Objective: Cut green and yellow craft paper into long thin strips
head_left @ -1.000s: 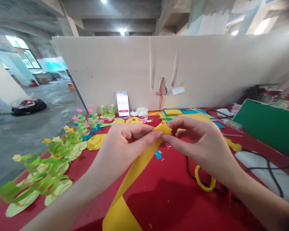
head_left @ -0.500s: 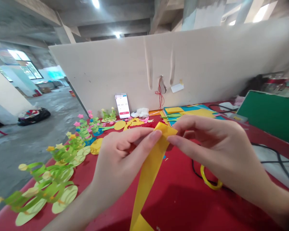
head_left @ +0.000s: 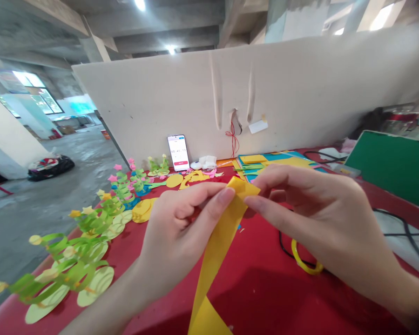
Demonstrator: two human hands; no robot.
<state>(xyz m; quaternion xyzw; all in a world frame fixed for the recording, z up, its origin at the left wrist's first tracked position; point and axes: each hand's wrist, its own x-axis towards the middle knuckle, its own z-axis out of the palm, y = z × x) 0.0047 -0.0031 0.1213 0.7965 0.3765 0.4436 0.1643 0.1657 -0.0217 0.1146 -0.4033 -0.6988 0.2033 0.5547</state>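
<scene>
**A:** Head view: what do the hands hold?

**B:** The left hand (head_left: pixel 176 228) and the right hand (head_left: pixel 317 211) both pinch the folded top end of a yellow paper strip (head_left: pixel 218 246), thumb and forefinger pressed together on it from either side. The strip is raised above the red desk (head_left: pixel 265 288) and runs down toward the lower edge of the view.

**A:** And around them?

**B:** Green paper spirals (head_left: pixel 70 265) stand along the desk's left edge. A phone (head_left: pixel 178 152) leans on the beige partition (head_left: pixel 300 93). A yellow ring (head_left: pixel 303 263) and a black cable (head_left: pixel 401 230) lie to the right, near a green board (head_left: pixel 394 165).
</scene>
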